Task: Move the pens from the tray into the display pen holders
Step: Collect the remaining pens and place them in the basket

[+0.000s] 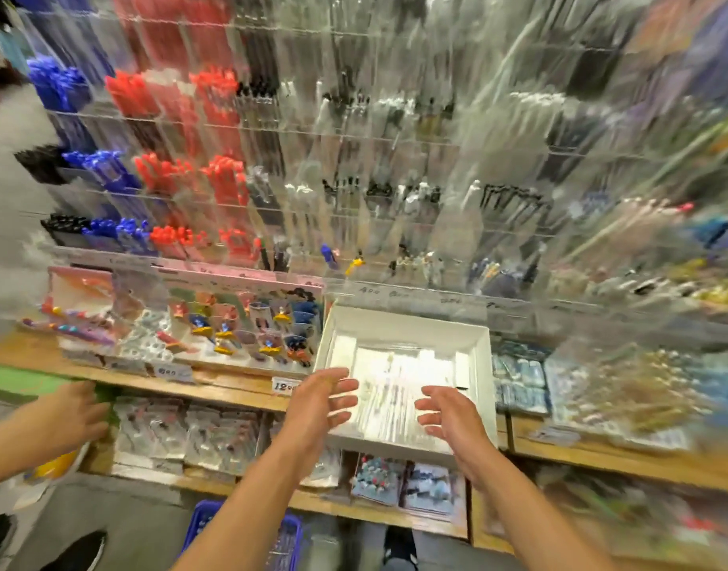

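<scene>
Fingers loose and spread on both sides: your left hand [317, 401] hovers at the near-left edge of the white tray [473, 344], holding nothing, and your right hand [448, 414] hovers over its near-right corner, equally empty. Between them the pens [395, 389] lie in clear wrapping on the tray floor. Gather only a small bundle, grip it near the middle, and keep the barrels parallel before lifting toward the display pen holders [354, 224] on the far wall.

Both hands, left hand [319, 399] and right hand [450, 416], hover empty over the white tray [407, 323] of pens [395, 389].
</scene>
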